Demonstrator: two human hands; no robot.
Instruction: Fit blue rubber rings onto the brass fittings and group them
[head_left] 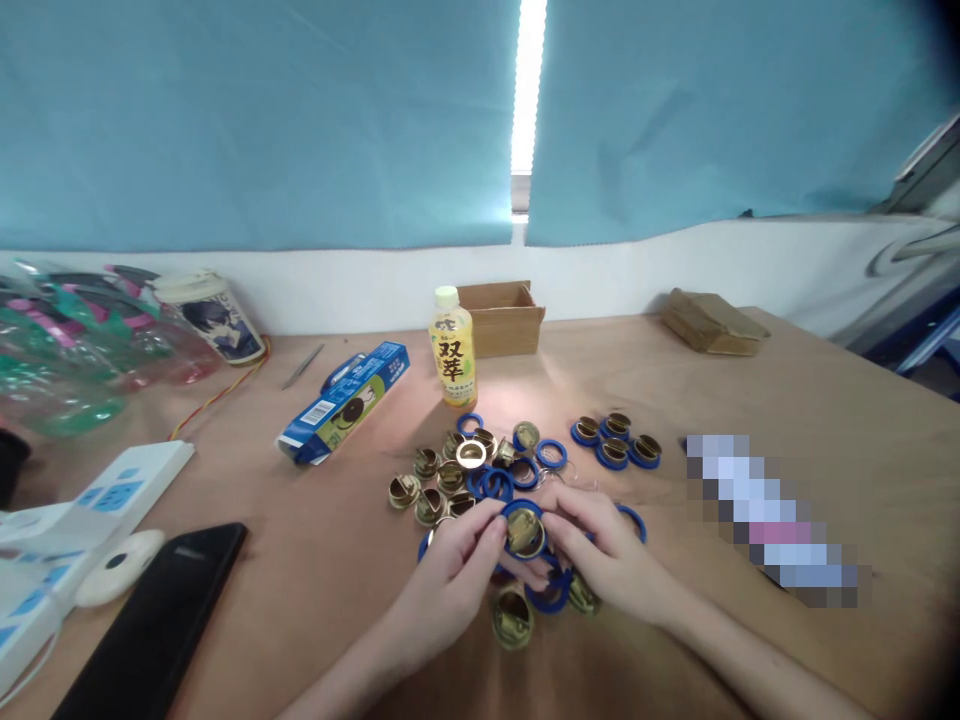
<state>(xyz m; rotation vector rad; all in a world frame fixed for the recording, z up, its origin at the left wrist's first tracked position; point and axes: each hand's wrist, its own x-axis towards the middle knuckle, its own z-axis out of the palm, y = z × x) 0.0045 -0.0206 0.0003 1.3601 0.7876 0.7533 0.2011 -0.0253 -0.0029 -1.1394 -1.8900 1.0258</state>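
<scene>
Between both hands is a brass-coloured round metal part (525, 532) with a blue ring around its rim. My left hand (459, 570) pinches it from the left, thumb and fingers on the edge. On the right side, my right hand (600, 550) grips the same part with its fingertips. Loose brass parts (405, 489) and blue rings (551, 454) lie in a pile around and beyond the hands. Another brass part (513, 617) rests just below them. To the right of the pile, several brass parts seated in blue rings (613, 453) stand grouped together.
A yellow bottle (454, 350) and an open cardboard box (499, 325) stand behind the pile. A blue carton (345, 402), black phone (161, 620), power strip (82, 545) and cup (217, 318) are on the left. A pixelated object (772, 520) and brown package (712, 322) lie right.
</scene>
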